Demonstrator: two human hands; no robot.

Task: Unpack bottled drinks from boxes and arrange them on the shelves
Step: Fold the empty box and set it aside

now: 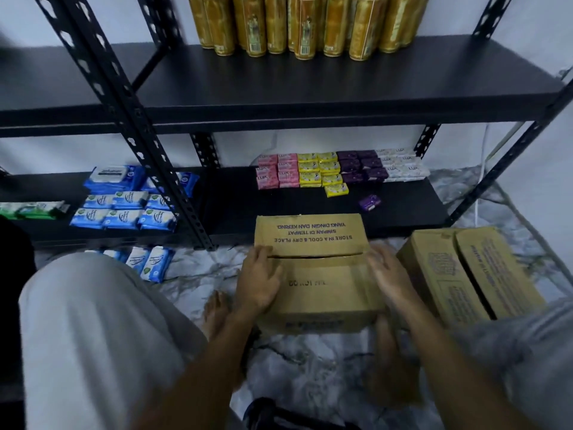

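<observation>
Cardboard box sits, flaps down, on the floor before the lower shelf. Left hand rests flat at its seam; right hand, blurred, is spread against its edge. A hard yank might tip it.

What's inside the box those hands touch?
Its contents are hidden: the top flaps of the cardboard box are nearly closed, showing only a dark slit. The left hand rests on top, the right hand at its side.

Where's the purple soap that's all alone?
Head view, right of centre: the small purple soap pack lies on the black bottom shelf, behind the brown cardboard box.
</observation>
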